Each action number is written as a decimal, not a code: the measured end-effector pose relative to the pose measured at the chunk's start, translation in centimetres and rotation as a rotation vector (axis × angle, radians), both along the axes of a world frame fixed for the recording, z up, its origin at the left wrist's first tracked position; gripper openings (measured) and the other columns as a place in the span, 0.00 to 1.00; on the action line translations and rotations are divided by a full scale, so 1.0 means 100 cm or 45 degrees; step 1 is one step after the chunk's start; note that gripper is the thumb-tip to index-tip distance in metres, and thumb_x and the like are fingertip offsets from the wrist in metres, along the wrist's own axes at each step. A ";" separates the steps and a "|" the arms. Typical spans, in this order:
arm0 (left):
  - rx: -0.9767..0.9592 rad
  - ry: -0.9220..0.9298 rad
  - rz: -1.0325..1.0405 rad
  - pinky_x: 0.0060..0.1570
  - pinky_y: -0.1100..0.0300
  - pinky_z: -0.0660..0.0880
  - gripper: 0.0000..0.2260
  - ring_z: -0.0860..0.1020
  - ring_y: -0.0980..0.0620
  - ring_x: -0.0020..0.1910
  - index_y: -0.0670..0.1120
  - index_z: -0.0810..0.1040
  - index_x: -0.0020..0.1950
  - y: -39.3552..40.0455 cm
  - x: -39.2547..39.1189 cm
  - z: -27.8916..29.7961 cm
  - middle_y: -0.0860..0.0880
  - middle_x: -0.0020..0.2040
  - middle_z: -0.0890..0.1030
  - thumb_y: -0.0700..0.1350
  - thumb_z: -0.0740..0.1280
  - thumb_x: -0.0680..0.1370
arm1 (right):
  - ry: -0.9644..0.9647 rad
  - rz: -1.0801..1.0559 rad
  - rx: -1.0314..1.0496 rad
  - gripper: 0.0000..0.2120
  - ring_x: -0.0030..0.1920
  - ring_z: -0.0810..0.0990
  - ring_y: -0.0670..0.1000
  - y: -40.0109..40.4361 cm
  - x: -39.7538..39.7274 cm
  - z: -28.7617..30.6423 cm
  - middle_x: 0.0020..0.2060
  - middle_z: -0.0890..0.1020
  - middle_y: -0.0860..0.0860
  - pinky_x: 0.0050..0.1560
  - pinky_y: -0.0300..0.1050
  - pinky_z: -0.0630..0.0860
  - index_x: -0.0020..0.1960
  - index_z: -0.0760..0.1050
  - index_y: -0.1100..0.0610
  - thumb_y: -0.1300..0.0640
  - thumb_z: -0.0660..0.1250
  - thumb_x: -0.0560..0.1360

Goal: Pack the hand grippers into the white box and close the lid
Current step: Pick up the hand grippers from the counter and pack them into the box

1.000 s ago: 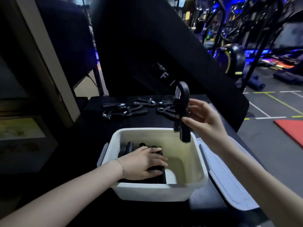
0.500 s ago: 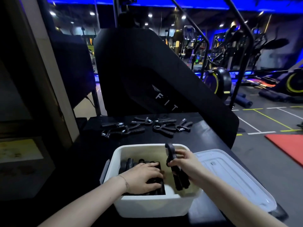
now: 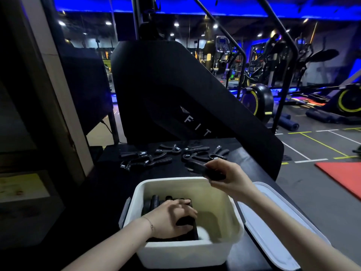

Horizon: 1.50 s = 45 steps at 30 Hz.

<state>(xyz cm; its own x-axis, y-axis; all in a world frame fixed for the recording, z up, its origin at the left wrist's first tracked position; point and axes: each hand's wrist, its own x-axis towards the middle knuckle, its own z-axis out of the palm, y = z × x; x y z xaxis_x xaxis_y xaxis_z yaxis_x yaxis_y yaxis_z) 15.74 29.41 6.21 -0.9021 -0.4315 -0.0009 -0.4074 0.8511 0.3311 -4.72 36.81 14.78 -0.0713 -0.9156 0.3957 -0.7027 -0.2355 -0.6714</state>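
The white box (image 3: 181,249) holds a row of black hand grippers (image 3: 156,202) against its left wall, pressed flat by the left hand (image 3: 172,218). Above its far rim the right hand (image 3: 228,177) clasps another gripper (image 3: 203,170); best lowered upright beside that row. The lid (image 3: 277,227) lies right of the box, loose grippers (image 3: 168,155) beyond it.
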 end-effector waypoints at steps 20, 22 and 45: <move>0.062 -0.029 0.115 0.72 0.61 0.57 0.24 0.61 0.60 0.72 0.55 0.63 0.72 -0.001 0.001 0.006 0.57 0.72 0.66 0.45 0.60 0.76 | 1.226 0.597 -0.004 0.17 0.53 0.82 0.51 -0.003 -0.010 -0.017 0.43 0.85 0.43 0.51 0.44 0.79 0.40 0.83 0.49 0.68 0.68 0.59; 0.152 -0.032 0.178 0.71 0.59 0.61 0.30 0.66 0.55 0.70 0.59 0.56 0.74 -0.001 0.003 0.005 0.56 0.71 0.68 0.42 0.59 0.73 | 1.176 0.635 0.143 0.15 0.54 0.81 0.56 -0.006 0.000 -0.029 0.47 0.85 0.49 0.49 0.51 0.80 0.43 0.83 0.52 0.68 0.67 0.63; 0.274 0.040 0.201 0.72 0.61 0.57 0.36 0.62 0.55 0.72 0.55 0.50 0.76 -0.006 0.001 0.000 0.61 0.73 0.63 0.35 0.57 0.72 | 1.322 0.084 0.550 0.14 0.55 0.78 0.63 -0.005 0.031 -0.055 0.57 0.76 0.61 0.48 0.54 0.74 0.62 0.65 0.64 0.60 0.56 0.78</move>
